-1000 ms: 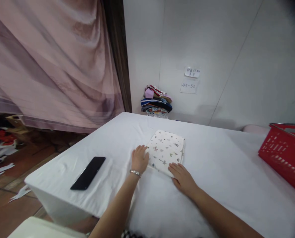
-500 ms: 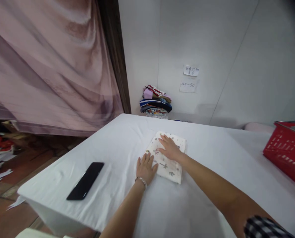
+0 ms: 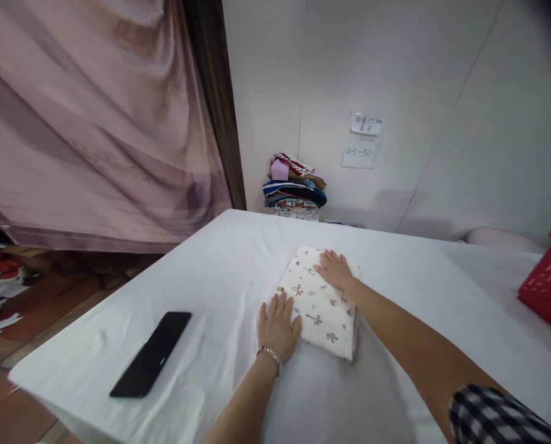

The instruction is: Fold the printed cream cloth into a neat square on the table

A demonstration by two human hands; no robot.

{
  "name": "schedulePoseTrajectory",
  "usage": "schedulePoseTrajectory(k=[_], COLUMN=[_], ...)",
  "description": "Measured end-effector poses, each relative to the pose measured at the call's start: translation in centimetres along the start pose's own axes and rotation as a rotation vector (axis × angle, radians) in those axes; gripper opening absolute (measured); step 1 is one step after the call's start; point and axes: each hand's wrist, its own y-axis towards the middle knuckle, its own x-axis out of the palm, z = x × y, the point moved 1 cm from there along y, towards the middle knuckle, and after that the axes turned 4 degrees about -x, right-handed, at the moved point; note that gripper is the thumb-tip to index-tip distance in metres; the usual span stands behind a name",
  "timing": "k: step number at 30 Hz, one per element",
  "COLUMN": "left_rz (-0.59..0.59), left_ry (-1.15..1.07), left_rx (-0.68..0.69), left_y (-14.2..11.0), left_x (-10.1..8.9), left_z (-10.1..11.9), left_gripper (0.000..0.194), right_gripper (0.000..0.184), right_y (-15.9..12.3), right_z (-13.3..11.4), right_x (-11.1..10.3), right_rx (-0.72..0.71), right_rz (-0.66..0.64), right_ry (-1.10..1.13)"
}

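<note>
A folded white cloth (image 3: 319, 305) printed with small plants and palm trees lies flat on the white-covered table (image 3: 219, 259). My left hand (image 3: 279, 327), with a bracelet at the wrist, rests palm down at the cloth's near left edge, fingers spread. Farther back, my right hand (image 3: 336, 271) lies flat on the cloth's upper right part, its fingers stretched out. Under the palms the cloth is hidden.
A black phone (image 3: 152, 354) lies at the table's left. Folded clothes (image 3: 296, 188) are stacked beyond the far edge by the wall, below two paper notes (image 3: 361, 151). A red basket (image 3: 548, 287) stands at right; a pink curtain (image 3: 94, 123) hangs at left.
My right hand has slid to the right across the cloth, uncovering more of its print. My left hand stays at the near left edge. The view has shifted slightly.
</note>
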Motion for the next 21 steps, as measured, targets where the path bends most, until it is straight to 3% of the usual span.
schedulePoseTrajectory(k=[6,11,16,21], left_rz=[0.004,0.002,0.035,0.054], left_ry=[-0.025,-0.046,-0.103,-0.143], left_rx=[0.009,-0.011,-0.003,-0.022], left_y=[0.0,0.1,0.2,0.6], left_x=[0.1,-0.2,-0.3,-0.2], left_z=[0.0,0.0,-0.6,-1.1], left_gripper=[0.047,0.046,0.045,0.042], right_gripper=[0.063,0.055,0.054,0.067], right_y=[0.9,2.5,4.4,4.0], right_z=[1.5,1.6,3.4,5.4], right_x=[0.6,-1.0,-2.1,-2.3], right_rx=[0.03,0.063,0.086,0.134], right_rz=[-0.002,-0.079,-0.161,-0.23], right_ry=[0.021,0.096,0.096,0.108])
